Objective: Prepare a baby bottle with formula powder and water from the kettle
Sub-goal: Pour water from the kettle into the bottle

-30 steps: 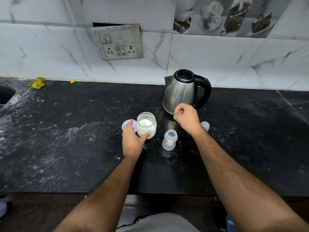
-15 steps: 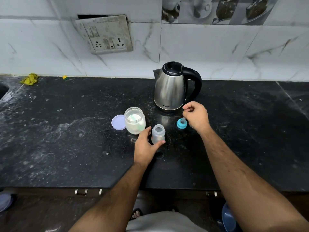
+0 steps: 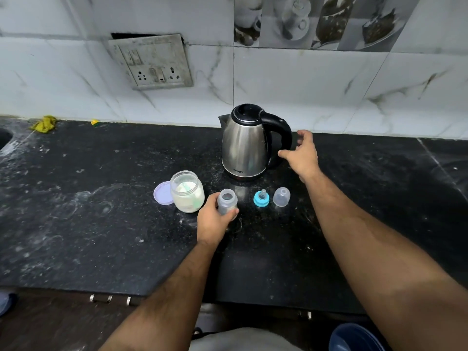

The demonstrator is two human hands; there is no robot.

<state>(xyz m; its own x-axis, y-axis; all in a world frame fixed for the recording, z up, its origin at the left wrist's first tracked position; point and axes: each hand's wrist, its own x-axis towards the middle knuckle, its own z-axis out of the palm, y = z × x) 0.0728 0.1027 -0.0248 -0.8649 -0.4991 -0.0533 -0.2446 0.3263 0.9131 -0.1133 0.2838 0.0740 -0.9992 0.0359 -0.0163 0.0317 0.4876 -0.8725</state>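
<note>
Our left hand (image 3: 214, 220) grasps the bottle (image 3: 227, 201), thumb and fingers curled round its lower part; the bottle stands upright and uncapped on the black tabletop (image 3: 101, 236), near the middle of the scene. Our right hand (image 3: 301, 154) is released, its fingers spread and relaxed, just right of the kettle (image 3: 244, 143) and near its black handle (image 3: 281, 133), though we cannot tell whether it touches it. The kettle stands upright, far from us, close to the wall, lid down. Just left of the bottle stands the jar (image 3: 187, 191), open, with white powder inside and what looks like a green scoop. The jar's purple lid (image 3: 162, 193) lies flat on the tabletop, touching the jar on its left side. Right of the bottle we see the blue nipple ring (image 3: 261, 198) and, just beside it further right, the clear cap (image 3: 281, 196), both standing apart from the bottle.
</note>
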